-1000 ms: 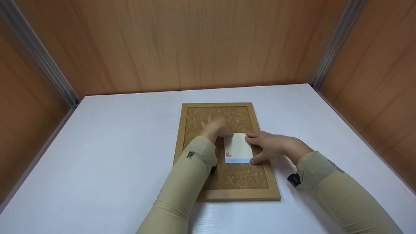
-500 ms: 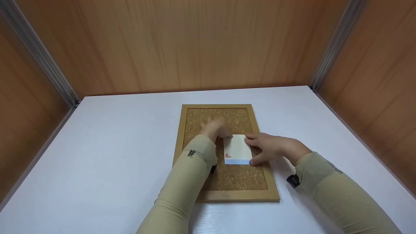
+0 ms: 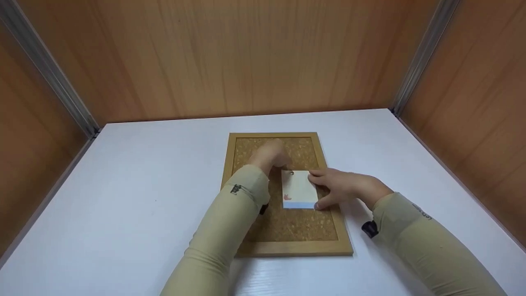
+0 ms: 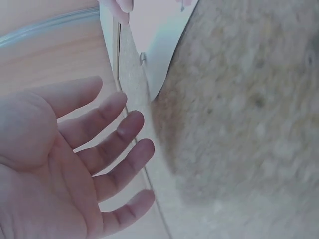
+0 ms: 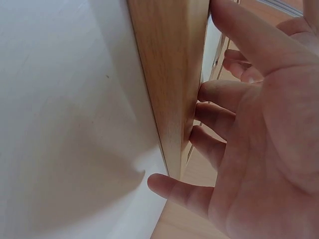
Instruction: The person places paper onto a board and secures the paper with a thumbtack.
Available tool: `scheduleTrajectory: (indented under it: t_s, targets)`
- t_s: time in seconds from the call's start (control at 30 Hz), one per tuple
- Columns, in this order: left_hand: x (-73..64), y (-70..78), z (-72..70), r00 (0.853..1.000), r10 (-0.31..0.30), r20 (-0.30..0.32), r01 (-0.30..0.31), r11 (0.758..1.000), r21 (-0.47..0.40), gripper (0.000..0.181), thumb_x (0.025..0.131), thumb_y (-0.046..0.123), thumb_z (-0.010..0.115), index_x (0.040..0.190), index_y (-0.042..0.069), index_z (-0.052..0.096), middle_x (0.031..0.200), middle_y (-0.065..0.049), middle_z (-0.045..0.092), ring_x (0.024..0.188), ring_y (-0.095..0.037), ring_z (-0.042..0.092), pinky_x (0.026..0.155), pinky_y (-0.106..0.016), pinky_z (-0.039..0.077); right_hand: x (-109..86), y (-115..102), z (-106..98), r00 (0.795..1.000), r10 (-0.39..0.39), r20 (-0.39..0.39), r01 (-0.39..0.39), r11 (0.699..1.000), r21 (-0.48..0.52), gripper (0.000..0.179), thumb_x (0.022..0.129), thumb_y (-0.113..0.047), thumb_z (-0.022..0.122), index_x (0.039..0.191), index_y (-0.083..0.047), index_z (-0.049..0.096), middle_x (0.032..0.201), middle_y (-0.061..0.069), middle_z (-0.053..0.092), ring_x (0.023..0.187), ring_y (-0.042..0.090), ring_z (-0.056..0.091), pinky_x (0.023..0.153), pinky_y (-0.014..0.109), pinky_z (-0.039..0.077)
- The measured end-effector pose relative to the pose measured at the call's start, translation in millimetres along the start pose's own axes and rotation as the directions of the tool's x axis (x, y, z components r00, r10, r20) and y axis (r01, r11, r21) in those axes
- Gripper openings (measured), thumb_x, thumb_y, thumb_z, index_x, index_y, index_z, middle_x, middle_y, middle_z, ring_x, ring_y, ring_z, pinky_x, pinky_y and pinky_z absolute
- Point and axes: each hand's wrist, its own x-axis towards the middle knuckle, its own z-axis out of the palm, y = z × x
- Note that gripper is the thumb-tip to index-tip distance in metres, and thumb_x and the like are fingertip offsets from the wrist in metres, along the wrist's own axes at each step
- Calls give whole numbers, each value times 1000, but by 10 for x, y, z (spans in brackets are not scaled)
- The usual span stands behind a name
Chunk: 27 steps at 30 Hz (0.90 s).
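Note:
A white note card with a blue strip and a small red print lies on the framed corkboard. At its top left edge sits a small shiny pin, also visible in the left wrist view as a pin. Just above that edge hovers my left hand; its palm is bare and its fingers lie loosely spread. My right hand rests across the board's right frame, thumb on the card's lower right corner and fingertips at the upper right. In the right wrist view its fingers are extended.
The corkboard's wooden frame lies flat on a white table. Wood-grain panels stand behind and at both sides, joined by metal corner posts.
My left hand has lifted slightly up and left off the card's top edge, uncovering the pin. The right hand stays put.

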Motion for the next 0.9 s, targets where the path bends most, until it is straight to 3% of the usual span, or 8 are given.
scheduleTrajectory:
  t_s: [0.07,0.33,0.47,0.63,0.9]
  targets:
    - [-31,7,-7,1000,5,-31,-5,1000,25,21,90,24,79,105,9,78,100,-7,69,91,-26,62,81,-42,55,-4,-6,-2,1000,5,-1,-5,1000,3,95,90,-55,73,161,-12,27,169,7,13,154,33,12,120,53,20]
    - [-54,4,61,991,29,-133,-3,982,190,25,88,31,80,103,11,77,97,-5,67,86,-23,60,84,-45,53,-15,-39,-2,1000,-12,-9,12,1000,10,94,90,-55,73,161,-11,28,169,10,14,154,33,11,120,53,20]
    - [-26,-10,120,991,39,-130,-6,968,251,26,87,32,81,102,11,78,97,-6,69,84,-21,62,86,-48,54,-11,-60,-1,1000,-4,-9,5,1000,26,95,90,-55,74,161,-12,28,169,8,14,154,32,10,121,53,19]
    - [-30,-1,153,993,47,-105,-14,956,293,24,85,31,84,98,12,79,93,-5,70,80,-22,64,77,-52,57,-23,-65,-4,1000,-23,-11,23,1000,20,94,90,-55,73,161,-11,27,169,9,13,154,33,9,121,52,18]
    - [-33,26,178,993,8,-116,29,949,314,30,84,34,84,104,12,78,96,-7,70,81,-24,65,78,-54,56,-12,-61,4,1000,-13,-12,13,1000,11,95,90,-57,72,161,-13,27,169,8,13,154,32,8,121,52,18]
